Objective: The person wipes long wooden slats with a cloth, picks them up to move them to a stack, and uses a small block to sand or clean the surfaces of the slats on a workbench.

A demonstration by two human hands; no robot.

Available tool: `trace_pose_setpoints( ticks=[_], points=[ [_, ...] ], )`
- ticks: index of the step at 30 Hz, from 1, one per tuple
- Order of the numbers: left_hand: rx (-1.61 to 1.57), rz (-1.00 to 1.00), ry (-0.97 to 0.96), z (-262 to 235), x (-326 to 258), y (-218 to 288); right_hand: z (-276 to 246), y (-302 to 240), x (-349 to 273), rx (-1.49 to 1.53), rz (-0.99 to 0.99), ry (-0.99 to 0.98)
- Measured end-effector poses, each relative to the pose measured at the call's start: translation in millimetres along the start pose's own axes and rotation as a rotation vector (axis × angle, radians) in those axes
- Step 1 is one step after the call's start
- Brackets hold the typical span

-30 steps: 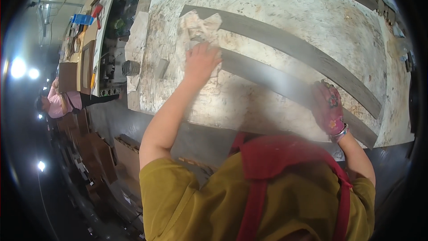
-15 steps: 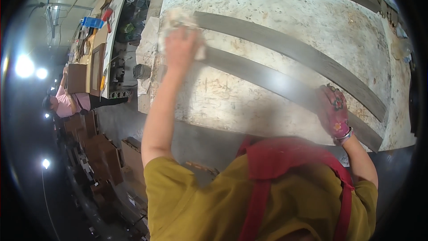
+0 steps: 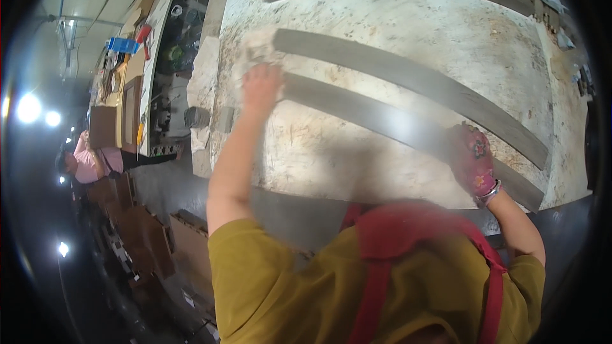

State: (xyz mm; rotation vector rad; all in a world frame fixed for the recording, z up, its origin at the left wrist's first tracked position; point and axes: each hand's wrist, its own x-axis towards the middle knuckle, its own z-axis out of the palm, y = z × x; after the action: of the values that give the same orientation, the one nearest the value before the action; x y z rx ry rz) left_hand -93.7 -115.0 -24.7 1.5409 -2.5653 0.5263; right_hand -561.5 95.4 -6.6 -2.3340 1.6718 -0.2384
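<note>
Whitish cloth (image 3: 260,43) under left fingers (image 3: 262,74); grey strip (image 3: 363,111) under right fingers (image 3: 470,135); cannot tell if clamped.

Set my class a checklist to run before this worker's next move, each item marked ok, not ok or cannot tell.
1. Left grip at the pale cloth: ok, though blurred.
2. Right grip on the near grey strip: ok.
3. Both gloved: not ok; only the right is.
4. Far grey strip apart from the near one: ok.
5. Near strip's surface clean: cannot tell.
</note>
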Motion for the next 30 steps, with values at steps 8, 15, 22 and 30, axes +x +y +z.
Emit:
trace_pose_setpoints(
  ticks=[8,15,22,30],
  points=[
    [0.052,-0.096,0.213,-40.1,45.0,-26.9,4.9,1.2,-3.8,-0.082,-0.061,0.123],
    [-0.461,0.297,0.415,-34.0,110.6,192.4,2.6,25.4,0.9,-0.177,0.005,0.231],
    [-0.435,0.528,0.145,-14.2,122.7,247.1,-5.9,80.7,17.2,-0.222,0.284,0.176],
    [-0.233,0.273,-0.004,7.3,119.2,120.3,-3.6,81.3,17.3,-0.233,0.305,0.143]
  ],
)
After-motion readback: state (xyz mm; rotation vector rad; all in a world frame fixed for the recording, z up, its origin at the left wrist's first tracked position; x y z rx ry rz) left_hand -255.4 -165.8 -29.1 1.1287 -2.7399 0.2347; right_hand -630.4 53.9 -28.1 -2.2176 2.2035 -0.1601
